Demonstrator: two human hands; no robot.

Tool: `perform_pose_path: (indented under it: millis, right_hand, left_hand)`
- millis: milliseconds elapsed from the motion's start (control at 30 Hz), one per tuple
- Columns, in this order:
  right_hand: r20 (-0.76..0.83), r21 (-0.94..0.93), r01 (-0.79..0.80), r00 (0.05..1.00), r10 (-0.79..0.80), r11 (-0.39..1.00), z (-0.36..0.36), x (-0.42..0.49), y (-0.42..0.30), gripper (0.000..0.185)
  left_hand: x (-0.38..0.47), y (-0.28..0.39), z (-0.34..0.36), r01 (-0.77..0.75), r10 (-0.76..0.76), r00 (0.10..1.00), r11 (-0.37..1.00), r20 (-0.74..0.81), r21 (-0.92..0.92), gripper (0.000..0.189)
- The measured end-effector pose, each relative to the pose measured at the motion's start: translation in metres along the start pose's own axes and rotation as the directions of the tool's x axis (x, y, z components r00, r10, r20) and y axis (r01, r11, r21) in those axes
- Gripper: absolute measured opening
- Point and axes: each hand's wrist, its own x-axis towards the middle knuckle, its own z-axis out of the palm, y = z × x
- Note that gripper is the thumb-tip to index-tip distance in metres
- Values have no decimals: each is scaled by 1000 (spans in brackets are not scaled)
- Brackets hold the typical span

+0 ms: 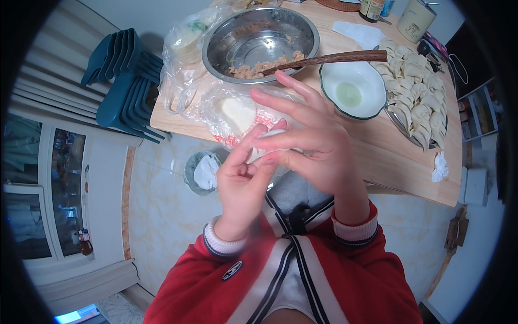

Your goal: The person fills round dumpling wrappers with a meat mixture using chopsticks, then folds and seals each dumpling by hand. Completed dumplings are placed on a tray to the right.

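Note:
Between both sets of fingers is a pale dumpling wrapper (259, 153), folded and mostly hidden. My left hand (243, 178) holds it from the left, thumb on the near side. My right hand (319, 146) pinches its edge between thumb and index finger, the other fingers spread. Past my hands, a plastic bag (210, 107) with red print holds a stack of round wrappers (235, 113). A steel bowl (210, 52) contains some minced filling (247, 72), with a brown wooden utensil (336, 58) leaning across its rim. Beside it sits a white scalloped bowl (330, 85) with a little clear liquid.
A steel tray (398, 123) on the right carries many shaped dumplings (417, 89). Crumpled tissue (440, 166) lies near the right edge of the wooden table (404, 174). A cream mug (415, 22) stands behind. Stacked teal stools (125, 89) and a waste bin (194, 178) are at left.

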Motion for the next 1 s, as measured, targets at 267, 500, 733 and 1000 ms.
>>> perform_pose_path:
  millis: [267, 500, 733, 1000]
  right_hand:
    - [13, -83, 67, 998, -66, 994, -2, -1, -5, 30]
    - [-116, 125, 49, 993, -34, 991, 0, -3, -1, 40]
    - [-90, 8, 169, 982, -168, 986, 3, -6, 10, 26]
    - [-217, 200, -10, 975, 54, 980, 15, -4, -8, 26]
  left_hand:
    - [0, -2, -5, 41, -41, 999, 999, 16, 31, 53]
    - [1, -7, -2, -96, 94, 995, 994, -42, -53, 54]
    - [0, -11, 3, -208, 223, 968, 969, 118, -132, 55]
    - [-5, -12, 6, -31, 17, 997, 980, -72, -195, 51]
